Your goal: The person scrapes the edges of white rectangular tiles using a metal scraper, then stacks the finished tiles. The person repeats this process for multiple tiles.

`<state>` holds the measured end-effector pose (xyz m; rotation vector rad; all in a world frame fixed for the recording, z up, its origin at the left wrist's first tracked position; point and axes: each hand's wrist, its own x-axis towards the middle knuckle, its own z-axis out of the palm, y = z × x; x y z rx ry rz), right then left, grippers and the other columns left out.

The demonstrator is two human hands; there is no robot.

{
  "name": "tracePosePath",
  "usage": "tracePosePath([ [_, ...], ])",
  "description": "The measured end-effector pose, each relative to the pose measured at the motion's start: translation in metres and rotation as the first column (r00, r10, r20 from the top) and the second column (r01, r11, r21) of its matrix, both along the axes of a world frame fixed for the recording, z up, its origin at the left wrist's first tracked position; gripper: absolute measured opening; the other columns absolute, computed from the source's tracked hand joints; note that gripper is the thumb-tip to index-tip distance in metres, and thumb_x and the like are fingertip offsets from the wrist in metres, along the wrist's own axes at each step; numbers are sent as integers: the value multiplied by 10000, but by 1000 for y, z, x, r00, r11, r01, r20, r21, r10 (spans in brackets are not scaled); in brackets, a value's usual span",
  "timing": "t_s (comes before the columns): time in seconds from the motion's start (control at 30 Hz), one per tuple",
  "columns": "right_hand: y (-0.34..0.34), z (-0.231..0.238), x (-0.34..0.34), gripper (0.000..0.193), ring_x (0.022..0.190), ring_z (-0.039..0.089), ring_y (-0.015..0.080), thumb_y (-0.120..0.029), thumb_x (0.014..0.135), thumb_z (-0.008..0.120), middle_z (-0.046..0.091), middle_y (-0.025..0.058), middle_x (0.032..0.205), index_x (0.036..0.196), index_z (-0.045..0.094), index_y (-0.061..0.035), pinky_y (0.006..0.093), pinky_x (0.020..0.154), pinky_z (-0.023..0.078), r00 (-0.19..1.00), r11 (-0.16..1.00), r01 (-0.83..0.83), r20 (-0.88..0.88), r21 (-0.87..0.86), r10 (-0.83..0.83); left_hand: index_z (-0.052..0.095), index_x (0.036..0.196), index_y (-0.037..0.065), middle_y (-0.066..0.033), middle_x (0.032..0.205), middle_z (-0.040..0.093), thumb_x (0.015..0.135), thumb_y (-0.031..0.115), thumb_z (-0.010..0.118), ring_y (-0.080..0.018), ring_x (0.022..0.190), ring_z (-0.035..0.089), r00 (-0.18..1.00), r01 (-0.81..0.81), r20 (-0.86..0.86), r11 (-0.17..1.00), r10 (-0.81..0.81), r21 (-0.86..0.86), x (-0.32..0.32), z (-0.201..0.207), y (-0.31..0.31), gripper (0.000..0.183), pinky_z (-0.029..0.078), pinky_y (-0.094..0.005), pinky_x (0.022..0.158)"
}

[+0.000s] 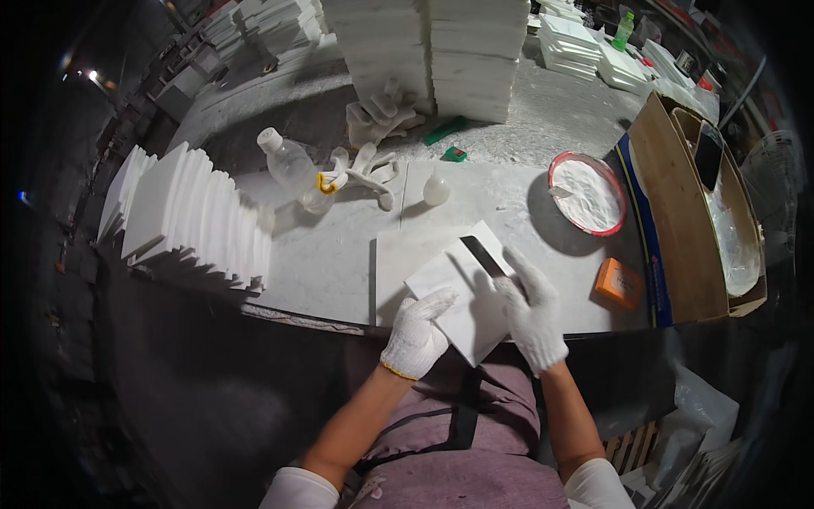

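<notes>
My left hand (419, 332), in a white knit glove, grips the left edge of a white marble-like tile (458, 297), with the thumb lying on its face. The tile is tilted over the front edge of the worktop. In my right hand (534, 316), also gloved, is a dark flat scraper blade (482, 255) that reaches over the tile's upper part. Its handle is hidden by the glove. Beyond the tile stands a small whitish squeeze bottle (437, 189). To the right sits a red-rimmed bowl (625, 205) of white powder or paste.
Thin white tiles (195, 212) stand on edge at the left. A clear plastic bottle (291, 167) and loose gloves (370, 172) lie behind. Tall tile stacks (381, 51) rise at the back. An orange box (617, 283) and a long cardboard carton (678, 229) are at the right.
</notes>
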<state>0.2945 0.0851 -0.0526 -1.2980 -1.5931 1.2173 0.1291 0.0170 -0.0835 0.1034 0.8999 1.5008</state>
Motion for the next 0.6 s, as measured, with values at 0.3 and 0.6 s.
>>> tracePosePath([
  [0.3,8,-22,-24,410,860,637,354,-191,913,599,650,150,929,1317,561,-130,472,711,502,863,883,-266,504,386,40,532,1314,1,-115,1185,648,911,-48,541,-228,1079,648,995,67,64,995,-72,80,-7,-11,3,406,531,-393,974],
  [0.6,-2,-11,-33,462,1013,663,348,-96,853,679,699,191,1044,1311,616,-81,443,894,503,900,949,-289,373,128,224,534,1317,12,-75,1164,647,926,11,596,-201,1079,638,989,95,-122,990,-82,100,-11,-25,2,396,521,-335,973],
])
